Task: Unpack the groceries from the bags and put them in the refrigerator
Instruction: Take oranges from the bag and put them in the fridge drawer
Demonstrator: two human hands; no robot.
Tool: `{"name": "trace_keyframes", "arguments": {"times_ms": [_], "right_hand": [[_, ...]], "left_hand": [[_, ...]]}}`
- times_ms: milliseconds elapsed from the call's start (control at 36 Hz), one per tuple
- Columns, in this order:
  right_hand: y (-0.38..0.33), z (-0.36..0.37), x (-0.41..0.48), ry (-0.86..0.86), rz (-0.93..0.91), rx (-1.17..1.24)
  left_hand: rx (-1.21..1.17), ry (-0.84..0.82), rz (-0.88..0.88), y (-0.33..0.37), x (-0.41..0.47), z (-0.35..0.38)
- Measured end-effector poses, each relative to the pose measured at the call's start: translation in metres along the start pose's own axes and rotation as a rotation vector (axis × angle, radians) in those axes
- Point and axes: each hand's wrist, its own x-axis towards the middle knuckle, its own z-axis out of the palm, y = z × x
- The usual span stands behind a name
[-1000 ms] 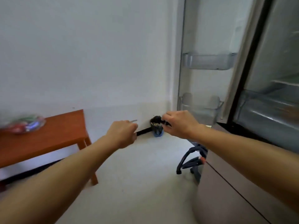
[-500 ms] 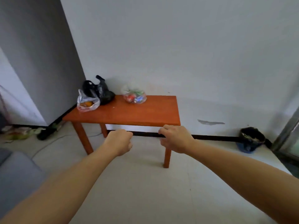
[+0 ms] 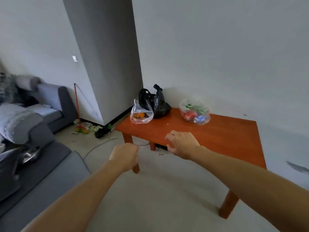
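Three bags stand on the far side of an orange wooden table (image 3: 217, 136): a clear bag with orange fruit (image 3: 141, 113) at the left, a black bag (image 3: 155, 102) right behind it, and a clear bag with red, green and blue items (image 3: 194, 112) further right. My left hand (image 3: 124, 155) is curled into a fist with nothing in it, in front of the table's near left leg. My right hand (image 3: 181, 142) hovers over the table's near edge, fingers loosely spread, holding nothing. The refrigerator is out of view.
A grey sofa (image 3: 41, 164) with cushions and clutter fills the left. A grey pillar (image 3: 107, 56) stands behind the table's left end. Litter, a broom (image 3: 77, 106) and a cable lie on the floor by the pillar. Pale floor stretches in front of the table.
The view has swung left from the open refrigerator to the table and come nearer. My right hand has gone from a fist to loosely spread fingers. My left hand stays curled.
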Motion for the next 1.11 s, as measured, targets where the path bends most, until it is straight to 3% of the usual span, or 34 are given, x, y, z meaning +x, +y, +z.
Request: {"name": "trace_keyframes", "arguments": {"times_ms": [278,500,861,1111], "right_hand": [[0.013,0.073,0.161,-0.047,-0.092,0.032],[0.032,0.125,0.296,-0.061,-0.023,0.017],[0.094,0.196,0.460,-0.167,0.094,0.065],[0.157,0.290,0.564,-0.157,0.076,0.164]], "left_hand": [[-0.016,-0.064,-0.050,-0.090,0.107,0.043],[-0.081,-0.072,-0.012,-0.170,0.235,0.080],[0.023,0.035,0.223,-0.236,0.447,0.119],[0.094,-0.031,0.401,-0.254,0.600,0.171]]}}
